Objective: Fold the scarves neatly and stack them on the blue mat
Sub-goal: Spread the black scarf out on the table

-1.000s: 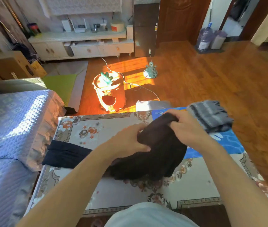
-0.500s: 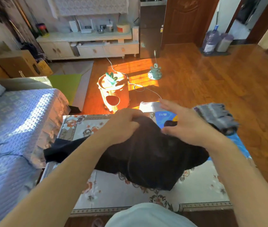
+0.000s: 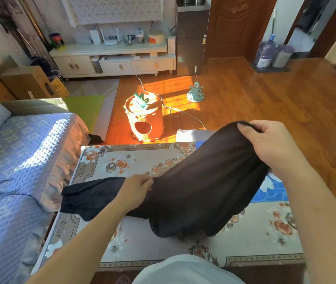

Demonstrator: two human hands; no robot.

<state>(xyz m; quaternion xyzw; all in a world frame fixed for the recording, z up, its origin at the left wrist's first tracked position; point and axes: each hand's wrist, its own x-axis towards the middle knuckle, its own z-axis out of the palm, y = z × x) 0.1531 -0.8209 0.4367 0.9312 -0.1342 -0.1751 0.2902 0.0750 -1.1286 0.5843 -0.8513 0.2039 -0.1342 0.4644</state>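
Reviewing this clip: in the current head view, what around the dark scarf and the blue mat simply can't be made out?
- Blue mat, head view: mostly covered by the dark scarf and the right hand; whether anything is stacked on it cannot be told.
- Scarf's fold state: bunched between the left hand and the right hand, layers unreadable.
- Scarf's left end: merges with dark cloth at the table edge.

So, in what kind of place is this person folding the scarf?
Most likely a home living room. A long white low cabinet stands against the far wall, a sofa with a blue quilted cover sits beside the floral-covered table, and the wooden plank floor runs to a brown door.
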